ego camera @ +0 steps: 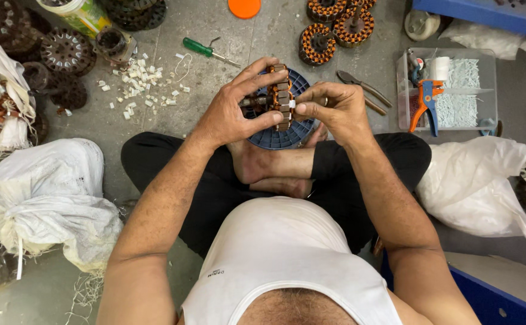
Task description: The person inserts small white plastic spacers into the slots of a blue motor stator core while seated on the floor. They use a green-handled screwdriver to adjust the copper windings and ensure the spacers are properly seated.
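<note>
Holding wound stator point(279, 96) above blue tray point(275, 137)

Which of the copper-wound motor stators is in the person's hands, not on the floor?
The stator held edge-on between the left hand and the right hand, above the blue disc. Three others lie flat on the floor.

The round plastic tray point(275, 137) lies on the floor before the crossed legs; screwdriver point(209, 52) and scattered sleeve pieces point(139, 81) lie to its left; pliers point(364, 89) and clear box point(446, 90) to its right; wound stators point(335, 27) beyond it.
</note>
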